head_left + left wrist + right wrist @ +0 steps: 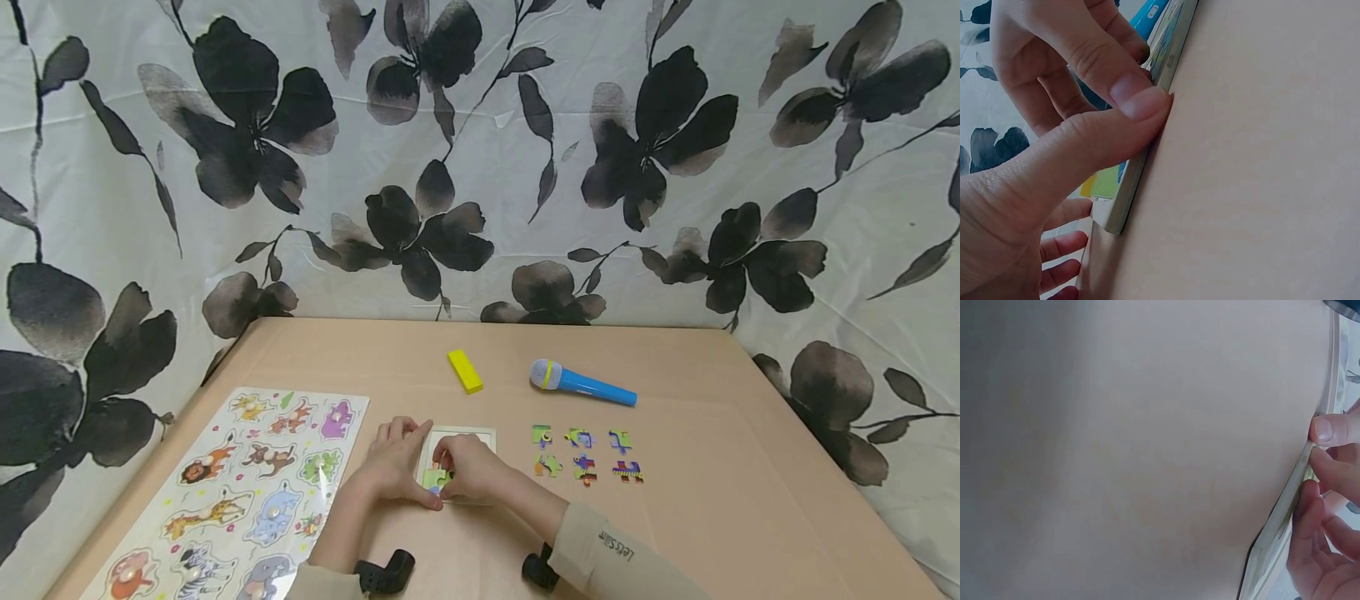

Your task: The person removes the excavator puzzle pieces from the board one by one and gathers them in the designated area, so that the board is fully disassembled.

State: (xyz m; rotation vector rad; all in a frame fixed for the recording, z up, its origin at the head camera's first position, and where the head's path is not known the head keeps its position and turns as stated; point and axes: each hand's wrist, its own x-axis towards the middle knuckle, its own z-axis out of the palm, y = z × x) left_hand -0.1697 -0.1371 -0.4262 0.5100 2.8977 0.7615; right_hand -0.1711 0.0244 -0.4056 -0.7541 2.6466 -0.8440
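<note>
A small white-framed puzzle board (480, 435) lies between both hands, with green puzzle pieces (432, 479) in its near left part. My left hand (397, 467) holds the board at its left side, fingers along the left edge and thumb (1116, 134) against the near edge. Reaching in from the right, my right hand (472, 467) has its fingers bent down over the board. Its thumb and fingertips come together at a puzzle piece near the front edge, mostly hidden by the fingers. In the right wrist view both hands meet at the board's rim (1272, 531).
Several loose puzzle pieces (585, 468) lie in two rows right of the board. Behind them are a blue toy microphone (592, 387) and a yellow block (466, 371). A large animal picture board (247, 475) covers the table's left side. A floral cloth (525, 167) hangs behind.
</note>
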